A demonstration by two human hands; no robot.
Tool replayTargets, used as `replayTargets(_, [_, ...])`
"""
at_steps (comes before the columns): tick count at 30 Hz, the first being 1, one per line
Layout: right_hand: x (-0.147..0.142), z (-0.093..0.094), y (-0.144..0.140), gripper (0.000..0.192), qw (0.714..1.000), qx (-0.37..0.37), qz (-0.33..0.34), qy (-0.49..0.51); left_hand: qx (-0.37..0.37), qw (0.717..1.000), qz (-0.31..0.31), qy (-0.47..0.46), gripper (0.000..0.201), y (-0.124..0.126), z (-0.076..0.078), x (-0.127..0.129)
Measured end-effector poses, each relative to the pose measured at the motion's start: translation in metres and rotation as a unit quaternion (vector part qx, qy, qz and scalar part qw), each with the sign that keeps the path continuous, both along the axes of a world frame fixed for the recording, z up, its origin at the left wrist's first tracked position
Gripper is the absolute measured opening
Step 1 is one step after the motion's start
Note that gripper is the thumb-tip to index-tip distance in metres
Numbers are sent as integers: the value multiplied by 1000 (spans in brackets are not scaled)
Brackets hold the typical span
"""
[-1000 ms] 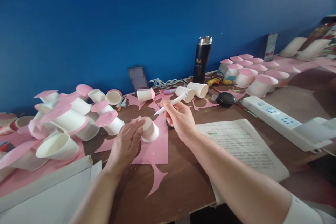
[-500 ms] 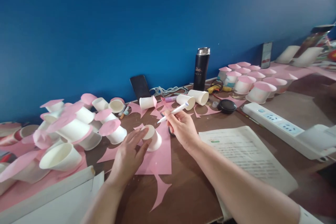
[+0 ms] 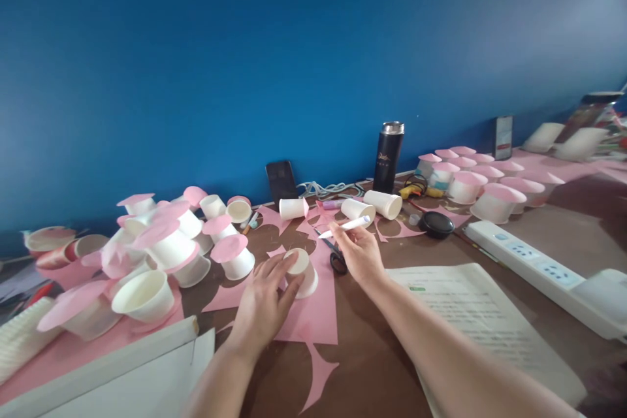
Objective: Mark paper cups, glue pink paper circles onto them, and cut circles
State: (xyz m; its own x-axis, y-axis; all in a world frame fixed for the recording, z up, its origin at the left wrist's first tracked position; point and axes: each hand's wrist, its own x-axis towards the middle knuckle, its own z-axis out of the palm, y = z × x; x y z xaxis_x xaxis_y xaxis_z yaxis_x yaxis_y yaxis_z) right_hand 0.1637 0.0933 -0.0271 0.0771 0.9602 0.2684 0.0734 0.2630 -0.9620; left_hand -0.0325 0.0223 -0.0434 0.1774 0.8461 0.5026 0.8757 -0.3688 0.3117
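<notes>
A white paper cup (image 3: 307,279) stands upside down on a sheet of pink paper (image 3: 318,323). My left hand (image 3: 267,300) rests against its left side, with fingers on the upturned base and thumb at the front. To the right, my right hand (image 3: 360,251) grips a white pen (image 3: 351,225) above the table, its tip pointing left and clear of the paper. Scissors (image 3: 337,261) with dark handles lie just below that hand, partly hidden by it. A curved pink scrap (image 3: 321,372) lies at the sheet's front edge.
Several cups with pink paper discs (image 3: 166,241) crowd the left; more stand in rows (image 3: 497,202) at the back right. A black flask (image 3: 388,160), a phone (image 3: 281,181) and a cable (image 3: 328,191) line the wall. A power strip (image 3: 533,268) and printed pages (image 3: 470,313) lie right.
The camera view has tilted up and shifted left, so the table things appear lower and farther right. The pen lies flatter in my right hand. My left hand stays on the cup.
</notes>
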Motion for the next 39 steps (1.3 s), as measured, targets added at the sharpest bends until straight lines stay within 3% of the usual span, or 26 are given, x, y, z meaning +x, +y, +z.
replayTargets(3, [-7, 19, 15, 40, 990, 61, -45, -117, 5, 1000, -2, 6, 40, 0, 0, 0])
replayTargets(5, [-16, 38, 33, 41, 960, 122, -35, -251, 15, 1000, -3, 10, 40, 0, 0, 0])
replayTargets(6, [-22, 48, 44, 41, 926, 163, -35, -339, 22, 1000, -4, 12, 40, 0, 0, 0])
replayTargets(8, [-33, 65, 69, 37, 805, 250, -26, -538, 36, 999, -9, 13, 39, 1, -1, 0])
replayTargets(9, [-37, 71, 82, 31, 776, 266, -6, -572, 40, 999, -14, 11, 39, 0, -1, 0])
replayTargets(14, [-50, 77, 133, 27, 675, 294, 87, -671, 45, 999, -26, 0, 37, -1, 1, 1])
replayTargets(17, [-56, 70, 148, 30, 636, 298, 112, -703, 42, 999, -15, -3, 36, -2, 2, 2])
replayTargets(25, [-75, 71, 156, 32, 608, 281, 107, -734, 34, 999, -14, -18, 35, -3, 5, 4])
replayTargets(29, [-77, 73, 161, 31, 608, 269, 107, -739, 33, 999, -14, -21, 36, -3, 7, 4])
replayTargets(34, [-74, 76, 167, 29, 636, 262, 91, -720, 23, 999, -21, -20, 35, -3, 9, 4])
replayTargets(39, [-74, 84, 156, 29, 696, 255, 43, -670, 24, 1000, -14, -11, 35, -2, 6, 4])
